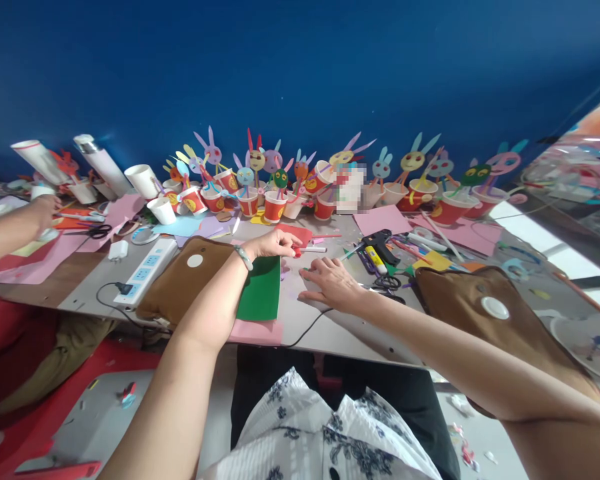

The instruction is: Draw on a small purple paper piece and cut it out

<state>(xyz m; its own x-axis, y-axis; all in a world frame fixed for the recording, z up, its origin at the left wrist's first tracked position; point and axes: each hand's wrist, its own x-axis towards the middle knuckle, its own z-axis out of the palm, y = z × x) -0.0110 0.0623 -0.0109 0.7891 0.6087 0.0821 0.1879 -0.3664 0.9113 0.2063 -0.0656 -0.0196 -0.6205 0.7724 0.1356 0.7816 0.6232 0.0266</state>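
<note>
My left hand (273,245), with a bracelet on the wrist, reaches over the top of a green paper sheet (263,293). Its fingers are curled together, with a small red piece (297,253) at the fingertips. Just beyond lies a red paper sheet (295,235), and a white pen-like stick (315,249) is beside the fingers. My right hand (330,283) rests palm down on the table (310,337), fingers stretched out and somewhat apart. To its right are a black glue gun (384,247), a yellow-labelled glue stick (375,260) and black scissors (387,283).
Paper cups (275,207) with rabbit-like paper figures line the blue wall (290,80). Brown cushioned pads (167,283) lie at both sides, near a power strip (147,270). A black cable (307,328) crosses the front edge. Another person's hand (45,210) is at far left.
</note>
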